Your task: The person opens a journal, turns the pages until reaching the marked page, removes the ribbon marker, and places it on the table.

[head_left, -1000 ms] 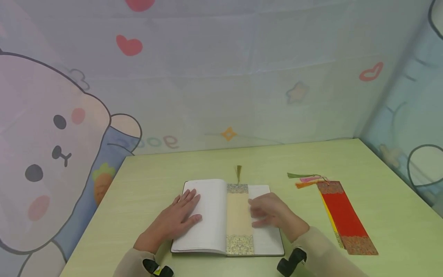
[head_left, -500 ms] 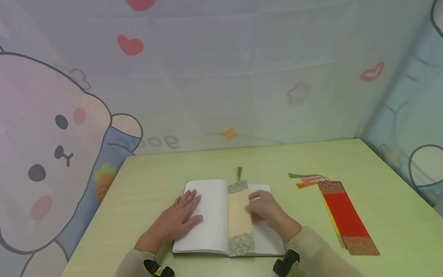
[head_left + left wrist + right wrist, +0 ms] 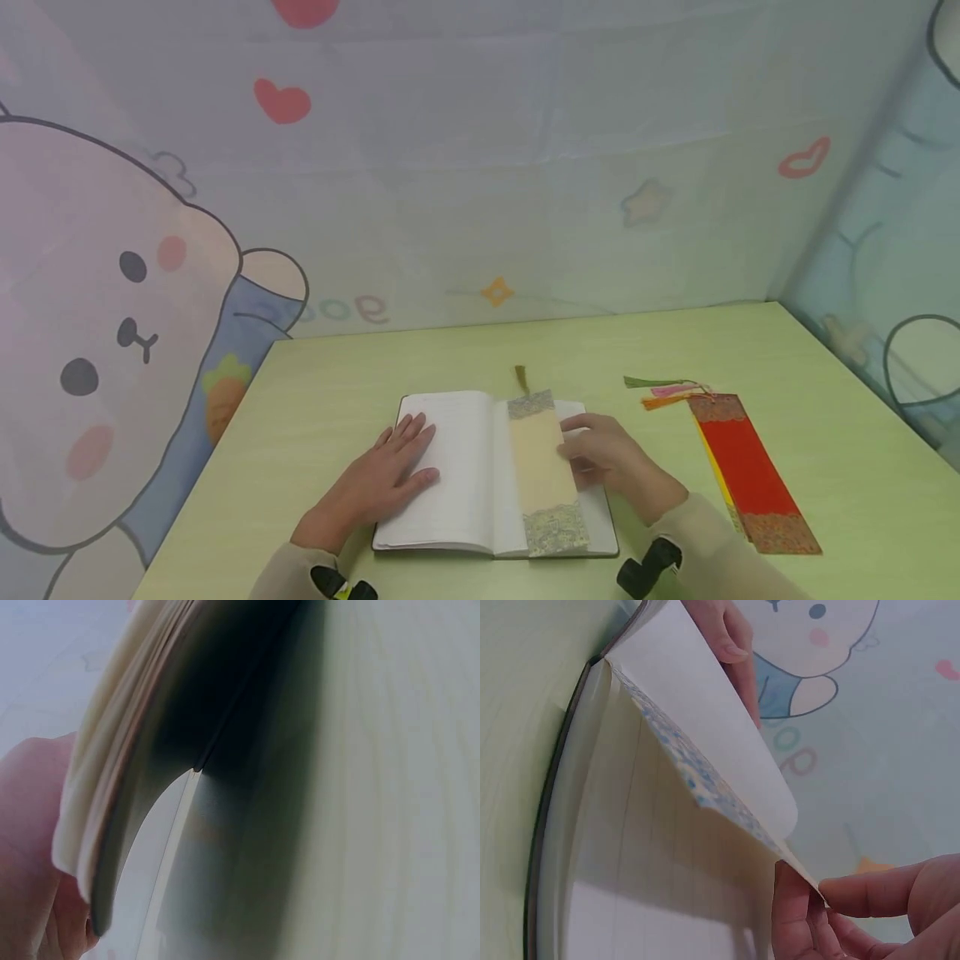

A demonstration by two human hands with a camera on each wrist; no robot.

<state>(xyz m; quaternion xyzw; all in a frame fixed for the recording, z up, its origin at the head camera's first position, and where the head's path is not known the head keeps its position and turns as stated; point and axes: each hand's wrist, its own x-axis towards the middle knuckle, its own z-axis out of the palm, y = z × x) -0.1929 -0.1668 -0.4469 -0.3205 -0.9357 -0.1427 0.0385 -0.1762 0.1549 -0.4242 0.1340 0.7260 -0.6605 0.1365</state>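
An open notebook (image 3: 457, 467) with white pages lies on the table. My left hand (image 3: 390, 471) rests with fingers spread on its left page, the thumb pointing toward the spine. Over the right page is a cream bookmark (image 3: 546, 458) with patterned ends and a green tassel (image 3: 521, 377) beyond its top. My right hand (image 3: 611, 454) pinches the bookmark's right edge between thumb and fingers. In the right wrist view the bookmark (image 3: 697, 769) is tilted, its pinched edge raised off the lined page. The left wrist view shows the notebook's page edges (image 3: 112, 772) close up beside the hand.
Right of the notebook lies a red bookmark (image 3: 757, 454) overlapping a yellow one (image 3: 716, 462). Green, pink and orange tassels (image 3: 663, 400) fan out at their top. The pale green table (image 3: 360, 362) meets a cartoon-printed backdrop (image 3: 525, 167) at the back.
My right hand has taken hold of the cream bookmark's edge, lifted it and shifted it right, away from the spine. The left hand has stayed in place.
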